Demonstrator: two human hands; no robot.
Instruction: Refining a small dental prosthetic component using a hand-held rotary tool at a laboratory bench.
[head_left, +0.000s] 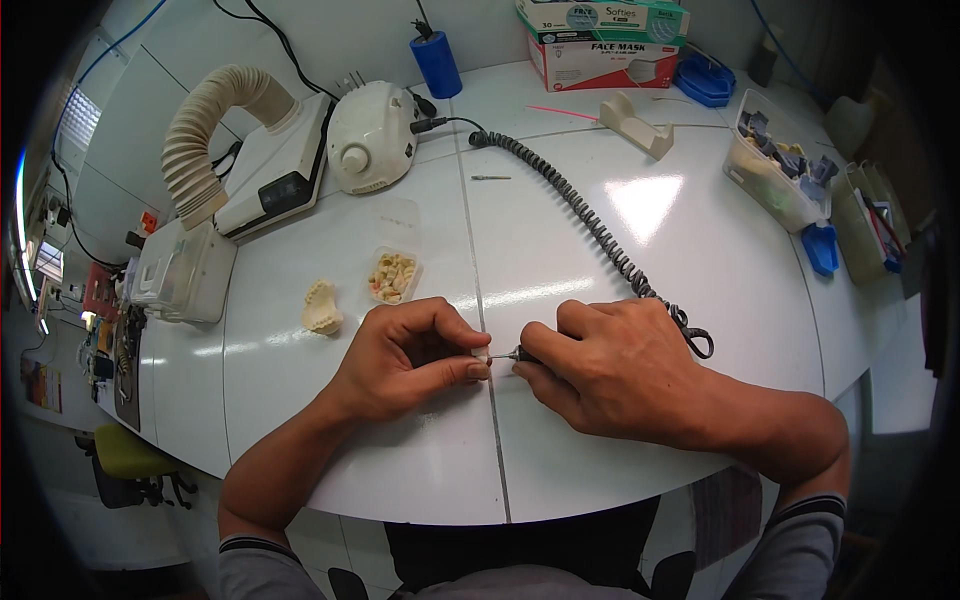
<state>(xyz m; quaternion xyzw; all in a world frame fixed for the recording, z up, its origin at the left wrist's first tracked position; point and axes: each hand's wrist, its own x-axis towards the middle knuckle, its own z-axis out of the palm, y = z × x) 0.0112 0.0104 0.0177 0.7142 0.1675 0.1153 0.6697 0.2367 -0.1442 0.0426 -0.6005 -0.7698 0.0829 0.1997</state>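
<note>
Between thumb and index finger, my left hand (405, 362) pinches a small pale artificial tooth (481, 353), mostly covered by the fingertips. My right hand (630, 372) is wrapped around a rotary handpiece (522, 354), whose thin metal bur points left and meets the tooth or comes very close to it. From the handpiece a dark coiled cord (590, 220) runs back to a white control unit (372, 145). Beyond my left hand lie a cream dental cast (321, 308) and a small clear box (416, 281) of yellowish tooth-like pieces.
At the back left, a ribbed hose (190, 140) rises from a white dust unit (275, 185). A loose bur (491, 178) lies mid-table. Farther back are a handpiece cradle (637, 128), a blue cylinder (436, 65) and mask boxes (605, 62). A tub (752, 172) of grey-blue pieces stands right.
</note>
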